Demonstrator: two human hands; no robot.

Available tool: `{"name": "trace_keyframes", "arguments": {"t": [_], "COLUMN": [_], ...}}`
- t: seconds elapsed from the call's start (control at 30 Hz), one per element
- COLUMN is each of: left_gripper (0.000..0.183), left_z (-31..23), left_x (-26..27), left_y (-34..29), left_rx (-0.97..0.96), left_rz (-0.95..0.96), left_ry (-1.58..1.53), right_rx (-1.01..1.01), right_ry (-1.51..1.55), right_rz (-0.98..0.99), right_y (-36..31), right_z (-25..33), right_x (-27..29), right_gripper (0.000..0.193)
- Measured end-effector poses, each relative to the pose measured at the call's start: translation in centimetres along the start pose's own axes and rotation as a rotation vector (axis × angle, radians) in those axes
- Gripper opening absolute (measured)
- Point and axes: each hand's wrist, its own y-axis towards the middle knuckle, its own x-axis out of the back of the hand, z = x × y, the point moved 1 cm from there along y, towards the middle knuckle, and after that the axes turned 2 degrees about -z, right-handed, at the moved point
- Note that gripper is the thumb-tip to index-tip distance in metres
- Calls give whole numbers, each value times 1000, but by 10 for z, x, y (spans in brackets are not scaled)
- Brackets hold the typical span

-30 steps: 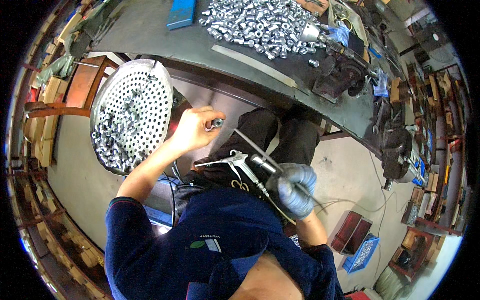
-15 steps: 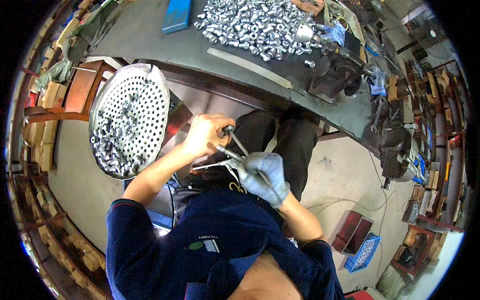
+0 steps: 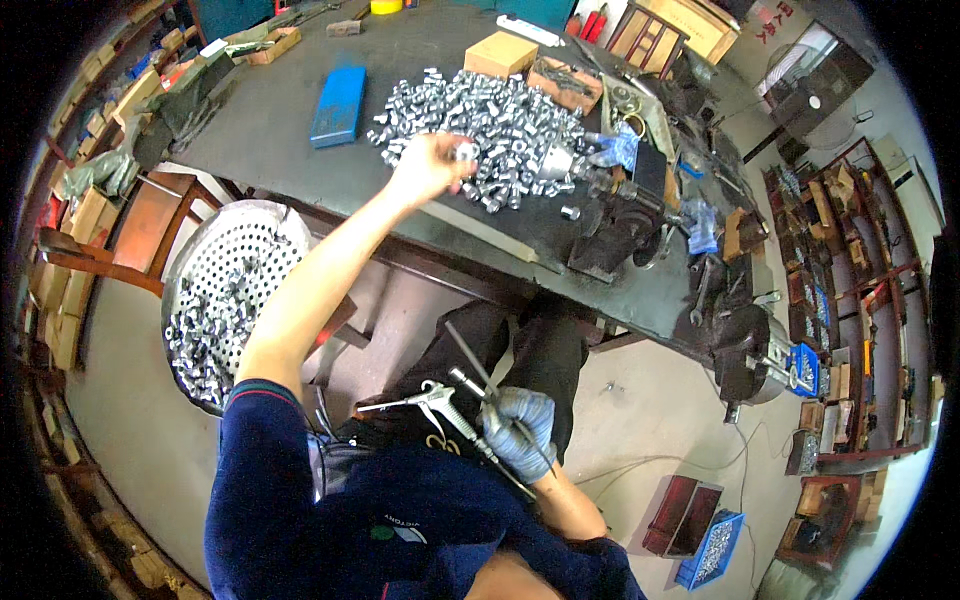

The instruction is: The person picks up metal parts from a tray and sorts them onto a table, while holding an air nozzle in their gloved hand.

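My bare left hand (image 3: pixel 425 170) reaches over the near side of a pile of shiny metal nuts (image 3: pixel 500 125) on the dark workbench. A single nut (image 3: pixel 465 152) is pinched between its fingertips. Over my lap, my right hand (image 3: pixel 520 432), in a blue-grey glove, is closed round a long thin metal rod (image 3: pixel 466 350) and a shorter rod with a bright tip (image 3: pixel 466 380). A silver air blow gun (image 3: pixel 440 403) lies against that hand; whether the fingers also grip it, I cannot tell.
On my left, a perforated round metal pan (image 3: pixel 290 235) holds more nuts, near a wooden chair (image 3: pixel 140 235). The bench carries a blue block (image 3: pixel 338 105), a flat metal strip (image 3: pixel 480 232) and a dark clamped fixture (image 3: pixel 610 235). A blue bin (image 3: pixel 735 525) stands on the floor.
My left hand has moved away from the rods in my right hand, up and forward to the pile, carrying the nut. My right hand stays low, still holding the rods. The view has tilted up.
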Motion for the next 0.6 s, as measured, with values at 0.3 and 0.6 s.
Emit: {"name": "trace_keyframes", "arguments": {"t": [0.3, 0.6], "left_gripper": [39, 36], "left_z": [-6, 79], "left_x": [48, 200], "left_y": [-13, -206], "left_rx": [-78, 350], "left_rz": [7, -320], "left_ry": [-176, 275], "right_rx": [-104, -241], "right_ry": [20, 127], "right_rz": [38, 34], "right_y": [-9, -28], "right_z": [-9, -24], "right_x": [1, -12], "right_gripper": [18, 18]}}
